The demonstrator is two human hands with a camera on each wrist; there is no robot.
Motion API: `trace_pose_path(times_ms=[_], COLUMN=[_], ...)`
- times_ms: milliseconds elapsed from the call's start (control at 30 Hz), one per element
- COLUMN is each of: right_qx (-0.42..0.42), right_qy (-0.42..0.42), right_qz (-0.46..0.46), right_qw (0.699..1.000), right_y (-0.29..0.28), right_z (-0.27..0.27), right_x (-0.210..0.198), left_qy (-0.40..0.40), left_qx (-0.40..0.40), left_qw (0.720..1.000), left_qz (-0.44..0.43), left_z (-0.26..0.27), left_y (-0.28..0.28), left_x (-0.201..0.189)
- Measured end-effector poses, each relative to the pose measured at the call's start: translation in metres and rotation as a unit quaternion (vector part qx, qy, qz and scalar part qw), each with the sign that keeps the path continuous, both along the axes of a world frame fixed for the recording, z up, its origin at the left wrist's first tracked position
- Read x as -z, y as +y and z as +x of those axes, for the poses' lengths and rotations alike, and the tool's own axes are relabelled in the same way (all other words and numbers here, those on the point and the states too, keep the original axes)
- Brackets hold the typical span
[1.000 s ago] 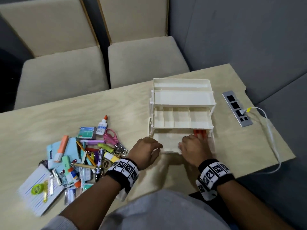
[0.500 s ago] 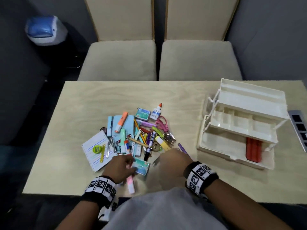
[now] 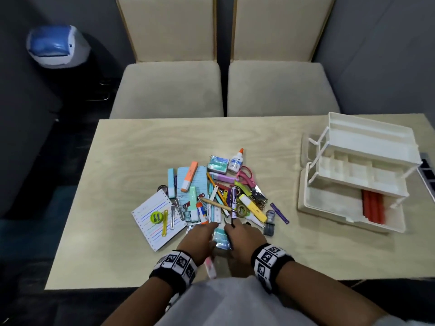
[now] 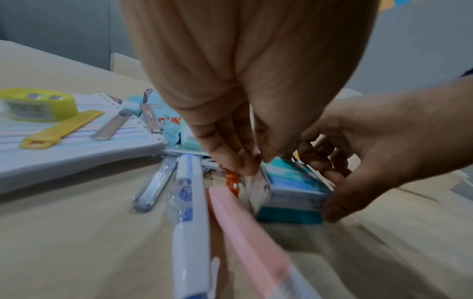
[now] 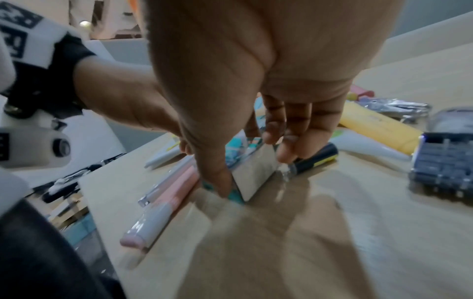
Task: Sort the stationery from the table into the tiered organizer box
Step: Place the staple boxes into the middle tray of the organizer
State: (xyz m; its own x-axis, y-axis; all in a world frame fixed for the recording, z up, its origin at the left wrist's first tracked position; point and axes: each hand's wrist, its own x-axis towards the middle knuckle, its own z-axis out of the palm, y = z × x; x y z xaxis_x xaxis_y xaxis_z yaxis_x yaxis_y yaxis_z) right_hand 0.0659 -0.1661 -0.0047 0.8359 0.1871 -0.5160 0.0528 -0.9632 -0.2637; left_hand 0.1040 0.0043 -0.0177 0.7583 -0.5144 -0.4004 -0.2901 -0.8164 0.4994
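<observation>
A heap of mixed stationery (image 3: 211,196) lies mid-table. At its near edge sits a small teal box (image 3: 221,237) (image 4: 294,188) (image 5: 256,172). My right hand (image 3: 231,231) (image 5: 245,163) grips that box, thumb on the near corner and fingers on the far side. My left hand (image 3: 210,229) (image 4: 245,163) reaches in from the left with fairly straight fingers, whose tips touch the box's left edge. A pink highlighter (image 3: 210,267) (image 4: 245,222) lies beside the box under my left hand. The white tiered organizer (image 3: 367,142) stands open at the right, with a red item (image 3: 374,208) in its bottom tier.
A lined notepad (image 3: 155,220) with a yellow-green sharpener on it lies left of my hands. A grey stapler-like piece (image 3: 269,228) and a yellow highlighter (image 3: 253,208) lie to the right. Two chairs stand beyond the table. A socket panel (image 3: 427,170) is at the right edge.
Both hands left the organizer's bottom tier, where the red item stays, and moved left to the pile. My right hand has closed round the teal box.
</observation>
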Motion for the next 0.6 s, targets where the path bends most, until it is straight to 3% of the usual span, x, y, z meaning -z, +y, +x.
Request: trace_pose_path(times_ms=[133,333,467,600], right_qx=[0.016,0.116,0.194,0.270], right_qy=[-0.008,-0.011,-0.042,-0.083], right_qz=[0.047,0.167,0.235,0.265], right_qw=[0.999,0.979,0.952,0.922], right_y=[-0.011,-0.036,-0.055,-0.075], right_z=[-0.001,-0.006,-0.009,-0.017], right_x=[-0.001,0.004,-0.003,-0.019], left_qy=[0.018,-0.037,-0.091,-0.148], left_qx=[-0.023,-0.136,-0.086,-0.002], left_qw=[0.997,0.986,0.990,0.989], left_qz=[-0.068,-0.085,-0.057,0.028], left_z=[0.015,0.062,0.112,0.164], left_y=[0.007,0.026,0.004,-0.037], left_x=[-0.004,-0.010,-0.028,-0.041])
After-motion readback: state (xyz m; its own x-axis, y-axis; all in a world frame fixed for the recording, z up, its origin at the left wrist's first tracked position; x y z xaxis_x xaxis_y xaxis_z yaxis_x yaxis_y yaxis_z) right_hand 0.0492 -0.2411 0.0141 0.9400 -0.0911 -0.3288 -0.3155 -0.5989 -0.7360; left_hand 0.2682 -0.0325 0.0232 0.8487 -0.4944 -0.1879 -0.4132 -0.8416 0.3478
